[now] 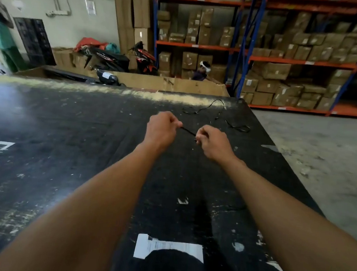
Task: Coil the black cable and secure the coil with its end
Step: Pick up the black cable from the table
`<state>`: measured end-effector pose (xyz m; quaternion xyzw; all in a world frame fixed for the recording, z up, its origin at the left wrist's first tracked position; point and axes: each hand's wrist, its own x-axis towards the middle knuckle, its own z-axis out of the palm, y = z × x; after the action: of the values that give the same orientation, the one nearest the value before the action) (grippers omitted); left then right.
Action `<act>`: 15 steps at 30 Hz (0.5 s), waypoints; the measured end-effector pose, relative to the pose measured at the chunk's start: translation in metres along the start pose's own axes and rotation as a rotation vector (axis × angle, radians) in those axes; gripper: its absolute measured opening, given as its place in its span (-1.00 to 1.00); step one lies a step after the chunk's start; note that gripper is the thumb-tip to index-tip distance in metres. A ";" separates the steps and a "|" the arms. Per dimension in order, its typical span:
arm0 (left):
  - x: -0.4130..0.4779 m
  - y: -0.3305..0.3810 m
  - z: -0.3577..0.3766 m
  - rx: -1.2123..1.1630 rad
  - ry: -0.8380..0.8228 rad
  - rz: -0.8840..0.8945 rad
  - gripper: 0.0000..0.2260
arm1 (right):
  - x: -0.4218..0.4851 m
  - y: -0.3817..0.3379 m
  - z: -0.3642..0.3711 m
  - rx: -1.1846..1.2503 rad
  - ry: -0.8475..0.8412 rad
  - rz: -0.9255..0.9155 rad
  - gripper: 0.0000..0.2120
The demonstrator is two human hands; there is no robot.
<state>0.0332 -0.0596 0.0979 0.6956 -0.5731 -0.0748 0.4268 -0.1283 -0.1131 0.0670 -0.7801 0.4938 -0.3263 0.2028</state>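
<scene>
A thin black cable [188,131] runs taut between my two hands above the black table [88,128]. My left hand [162,129] has its fingers curled and pinches one part of the cable. My right hand [212,143] is curled too and pinches the cable a short way to the right. The rest of the cable lies loose on the table beyond my hands, in slack loops [217,115] near the far right corner. How the cable lies inside either fist is hidden.
The table's far edge [155,95] is worn pale and its right edge drops to a concrete floor [321,157]. A white paper label [168,249] is stuck near me. Beyond stand cardboard sheets, motorbikes [141,57], a seated person [201,72] and shelves of boxes [296,59].
</scene>
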 end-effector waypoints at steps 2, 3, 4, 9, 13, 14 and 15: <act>0.014 0.015 -0.002 -0.148 0.033 -0.034 -0.95 | 0.011 -0.007 -0.014 0.124 0.067 0.043 -0.81; 0.021 0.023 -0.002 -0.244 0.046 -0.065 -0.96 | 0.016 -0.010 -0.020 0.171 0.087 0.053 -0.81; 0.028 0.031 -0.002 -0.363 0.058 -0.110 -0.95 | 0.020 -0.012 -0.026 0.213 0.102 0.060 -0.82; 0.053 0.071 0.010 -0.967 -0.003 -0.410 -0.87 | 0.035 -0.010 -0.039 0.353 0.144 0.054 -0.88; 0.071 0.090 0.030 -1.087 -0.037 -0.468 -0.88 | 0.048 0.003 -0.049 0.398 0.162 0.027 -0.86; 0.075 0.094 0.037 -1.110 -0.033 -0.490 -0.89 | 0.052 0.005 -0.051 0.408 0.162 0.020 -0.85; 0.078 0.097 0.043 -1.146 -0.035 -0.514 -0.89 | 0.054 0.007 -0.052 0.418 0.161 0.013 -0.85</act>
<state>-0.0369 -0.1466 0.1670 0.4707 -0.2633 -0.4816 0.6907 -0.1538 -0.1650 0.1159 -0.6894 0.4352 -0.4812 0.3221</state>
